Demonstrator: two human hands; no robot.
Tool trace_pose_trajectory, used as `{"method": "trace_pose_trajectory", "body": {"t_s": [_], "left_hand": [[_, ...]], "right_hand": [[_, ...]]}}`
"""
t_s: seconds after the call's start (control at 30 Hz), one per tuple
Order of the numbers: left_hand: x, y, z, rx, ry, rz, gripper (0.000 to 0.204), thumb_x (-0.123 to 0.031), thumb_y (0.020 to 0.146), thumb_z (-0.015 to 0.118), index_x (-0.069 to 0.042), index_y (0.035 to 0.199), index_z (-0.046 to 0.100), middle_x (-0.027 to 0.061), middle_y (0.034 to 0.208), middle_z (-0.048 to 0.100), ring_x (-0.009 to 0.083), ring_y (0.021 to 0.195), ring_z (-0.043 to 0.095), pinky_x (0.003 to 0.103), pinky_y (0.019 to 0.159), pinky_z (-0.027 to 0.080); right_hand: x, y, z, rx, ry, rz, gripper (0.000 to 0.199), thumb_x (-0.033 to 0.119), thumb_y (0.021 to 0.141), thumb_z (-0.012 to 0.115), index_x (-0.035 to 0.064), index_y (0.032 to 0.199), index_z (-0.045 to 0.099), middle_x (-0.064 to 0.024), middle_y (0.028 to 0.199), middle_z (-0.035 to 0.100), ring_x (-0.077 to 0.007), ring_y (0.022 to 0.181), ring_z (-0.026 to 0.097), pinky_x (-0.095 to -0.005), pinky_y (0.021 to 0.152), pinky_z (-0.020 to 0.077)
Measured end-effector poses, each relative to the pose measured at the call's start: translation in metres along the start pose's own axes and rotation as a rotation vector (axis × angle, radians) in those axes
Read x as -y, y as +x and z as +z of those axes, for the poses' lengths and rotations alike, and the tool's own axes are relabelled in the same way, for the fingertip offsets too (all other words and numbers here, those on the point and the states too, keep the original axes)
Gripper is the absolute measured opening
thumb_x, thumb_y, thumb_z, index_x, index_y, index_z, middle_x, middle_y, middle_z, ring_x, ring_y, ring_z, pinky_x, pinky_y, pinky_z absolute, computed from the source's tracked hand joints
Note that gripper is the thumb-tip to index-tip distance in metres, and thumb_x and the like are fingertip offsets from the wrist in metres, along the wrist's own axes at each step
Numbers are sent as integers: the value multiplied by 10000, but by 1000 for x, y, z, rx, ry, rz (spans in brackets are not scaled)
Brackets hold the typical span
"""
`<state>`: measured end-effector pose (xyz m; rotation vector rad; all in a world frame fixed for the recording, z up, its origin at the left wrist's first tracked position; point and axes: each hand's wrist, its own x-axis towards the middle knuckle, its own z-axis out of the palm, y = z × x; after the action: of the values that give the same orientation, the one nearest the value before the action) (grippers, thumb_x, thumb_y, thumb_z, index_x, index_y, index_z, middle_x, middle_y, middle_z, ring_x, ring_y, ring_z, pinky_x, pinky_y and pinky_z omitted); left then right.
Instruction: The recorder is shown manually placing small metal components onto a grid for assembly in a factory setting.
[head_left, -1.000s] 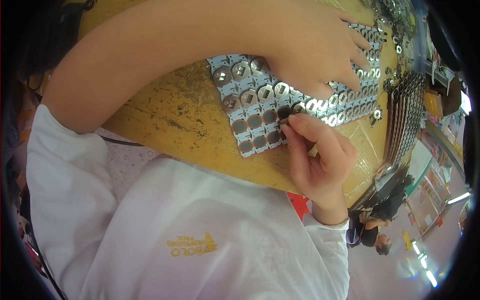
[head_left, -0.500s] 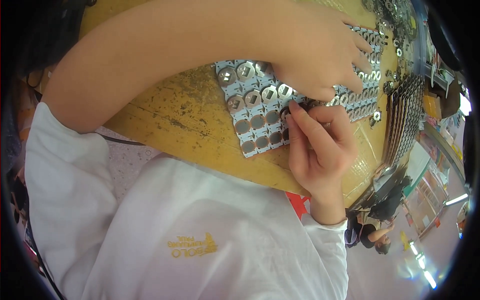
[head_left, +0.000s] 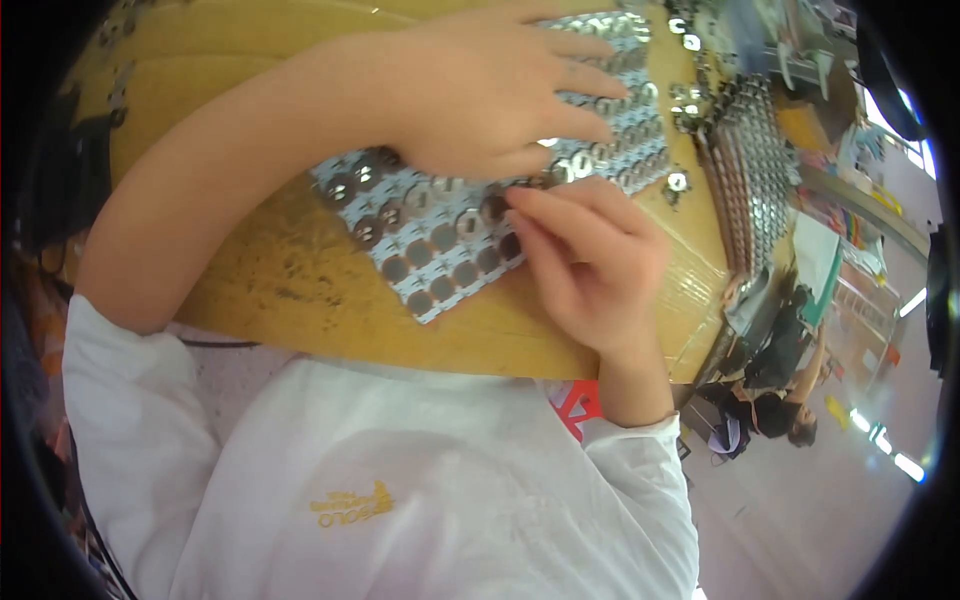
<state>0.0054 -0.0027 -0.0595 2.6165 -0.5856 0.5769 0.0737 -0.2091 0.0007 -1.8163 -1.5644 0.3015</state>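
A light blue panel (head_left: 385, 225) of joined circuit boards lies aslant on the yellow table (head_left: 270, 290). Rows of round silver metal parts sit on it, and its near corner shows bare dark round pads (head_left: 420, 301). My left hand (head_left: 510, 95) rests over the panel, palm down, with fingers spread; it hides much of the middle rows. My right hand (head_left: 595, 260) has thumb and forefinger pinched together at the panel, beside a round silver part (head_left: 468, 223). Whatever lies between those fingertips is too covered and blurred to name.
Just right of the panel stands a tall stack of similar panels (head_left: 745, 180). Loose small metal parts (head_left: 690, 95) are scattered at the far right. A black cable (head_left: 220, 345) runs by the table's near edge. Another person (head_left: 785, 410) is in the background at right.
The whole view has shifted, so panel and hands appear farther left. My right fingertips have moved one place along the row, uncovering a silver part. My left hand stays spread over the panel.
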Motion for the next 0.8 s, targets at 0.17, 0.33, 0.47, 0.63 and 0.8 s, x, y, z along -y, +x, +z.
{"method": "trace_pose_trajectory", "body": {"t_s": [0.17, 0.33, 0.47, 0.63, 0.8], "left_hand": [[-10, 7, -15, 110, -32, -83, 469, -185, 883, 622, -118, 1347, 639, 117, 1573, 469, 352, 1504, 356, 537, 1251, 253], [-8, 8, -17, 114, -35, -82, 461, -191, 882, 621, -133, 1340, 639, 118, 1570, 470, 357, 1503, 356, 546, 1249, 255], [-7, 9, -18, 124, -47, -83, 464, -181, 877, 627, -144, 1340, 633, 121, 1569, 470, 363, 1501, 357, 552, 1244, 260], [-6, 7, -19, 131, -38, -97, 472, -175, 874, 629, -144, 1345, 625, 121, 1568, 471, 367, 1500, 358, 554, 1241, 261], [-5, 5, -16, 99, -35, -74, 474, -182, 874, 635, -122, 1345, 634, 122, 1567, 479, 364, 1498, 365, 536, 1244, 268]], "right_hand": [[-37, -6, -75, -288, -423, 212, 153, -34, 822, 778, 16, 967, 771, -94, 896, 741, -144, 705, 685, -255, 549, 514], [-63, -30, -102, -297, -356, 505, 180, 45, 842, 794, -11, 1010, 762, -104, 879, 752, -135, 715, 689, -246, 583, 512], [-68, -25, -92, -234, -307, 607, 256, 94, 813, 825, -24, 1031, 761, -107, 873, 763, -139, 753, 713, -271, 646, 540], [-84, -30, -99, -232, -95, 643, 217, 14, 830, 790, -8, 1044, 768, -58, 900, 765, -111, 800, 705, -253, 707, 554], [-80, -28, -100, -232, 87, 634, 239, -14, 889, 742, -21, 1127, 741, -36, 947, 741, -99, 831, 686, -234, 711, 541]]}}
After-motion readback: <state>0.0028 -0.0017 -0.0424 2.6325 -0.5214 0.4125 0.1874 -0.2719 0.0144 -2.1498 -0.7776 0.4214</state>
